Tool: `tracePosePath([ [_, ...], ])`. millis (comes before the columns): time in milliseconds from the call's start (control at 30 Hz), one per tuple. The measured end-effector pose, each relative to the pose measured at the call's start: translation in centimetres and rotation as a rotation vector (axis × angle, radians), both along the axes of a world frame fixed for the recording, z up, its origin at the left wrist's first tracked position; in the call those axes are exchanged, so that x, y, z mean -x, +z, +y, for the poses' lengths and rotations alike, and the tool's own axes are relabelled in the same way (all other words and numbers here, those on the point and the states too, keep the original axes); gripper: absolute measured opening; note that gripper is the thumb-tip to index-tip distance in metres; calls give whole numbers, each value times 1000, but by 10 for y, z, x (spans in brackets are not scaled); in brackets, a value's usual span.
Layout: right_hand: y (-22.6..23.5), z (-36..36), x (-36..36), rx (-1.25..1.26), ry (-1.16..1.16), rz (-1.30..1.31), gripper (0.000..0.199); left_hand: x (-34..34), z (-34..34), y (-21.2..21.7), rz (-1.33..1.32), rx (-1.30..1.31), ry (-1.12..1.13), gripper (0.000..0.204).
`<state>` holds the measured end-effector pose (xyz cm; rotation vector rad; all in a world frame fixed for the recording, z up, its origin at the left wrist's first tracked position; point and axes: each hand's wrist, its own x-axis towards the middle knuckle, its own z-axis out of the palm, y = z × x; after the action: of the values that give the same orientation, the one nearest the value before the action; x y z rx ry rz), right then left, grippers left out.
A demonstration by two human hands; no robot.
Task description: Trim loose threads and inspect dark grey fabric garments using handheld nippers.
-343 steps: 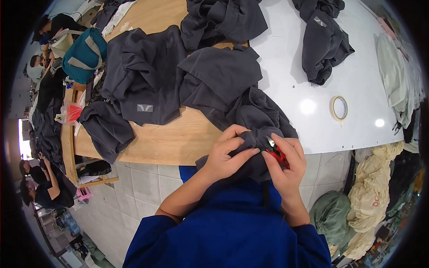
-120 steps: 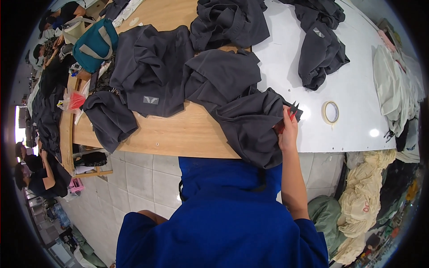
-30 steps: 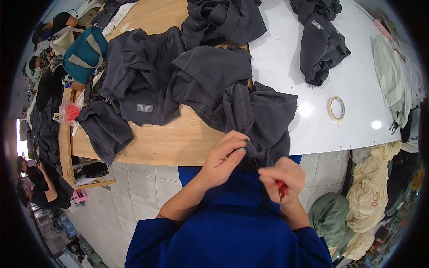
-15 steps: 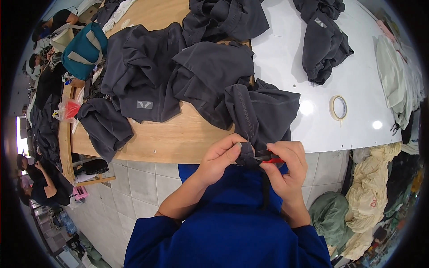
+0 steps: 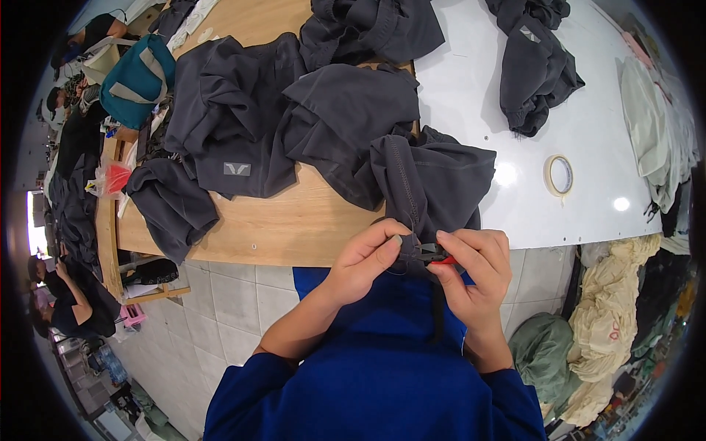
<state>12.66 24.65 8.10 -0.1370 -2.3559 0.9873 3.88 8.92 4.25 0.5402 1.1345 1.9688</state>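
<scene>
A dark grey garment (image 5: 445, 176) hangs over the near table edge, its lower end gathered in front of my body. Thumb and fingers of my left hand (image 5: 365, 259) pinch this end from the left. My right hand (image 5: 478, 273) grips small thread snips (image 5: 446, 261) with red on the handle, mostly hidden by the fingers. Their dark blades point left, at the cloth beside my left fingertips. Whether the blades touch a thread cannot be made out. A black cord or strap (image 5: 437, 314) dangles below the hands against my blue top.
More dark grey garments (image 5: 235, 110) cover the wooden tabletop (image 5: 294, 231). On the white tabletop to the right lie a roll of tape (image 5: 559, 176) and another grey garment (image 5: 535, 77). Cream cloth (image 5: 610, 316) is heaped at lower right. A teal bag (image 5: 136, 84) sits far left, with people beyond.
My right hand with the snips has shifted slightly to the right. My left hand still pinches the cloth, nearly in place.
</scene>
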Motion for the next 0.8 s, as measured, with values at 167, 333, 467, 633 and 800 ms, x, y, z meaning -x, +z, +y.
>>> tracePosePath([
  [167, 1, 1, 0, 25, 22, -10, 34, 1, 2, 3, 60, 25, 16, 19],
  [333, -4, 1, -14, 1120, 135, -68, 27, 2, 0, 4, 91, 99, -27, 20],
  [467, -11, 7, -11, 809, 139, 11, 28, -1, 0, 3, 15, 93, 23, 19],
  [633, -17, 5, -9, 441, 96, -53, 30, -1, 0, 1, -88, 20, 24, 19],
  [800, -23, 3, -2, 176, 81, 63, 34, -2, 0, 2, -131, 10, 7, 20],
])
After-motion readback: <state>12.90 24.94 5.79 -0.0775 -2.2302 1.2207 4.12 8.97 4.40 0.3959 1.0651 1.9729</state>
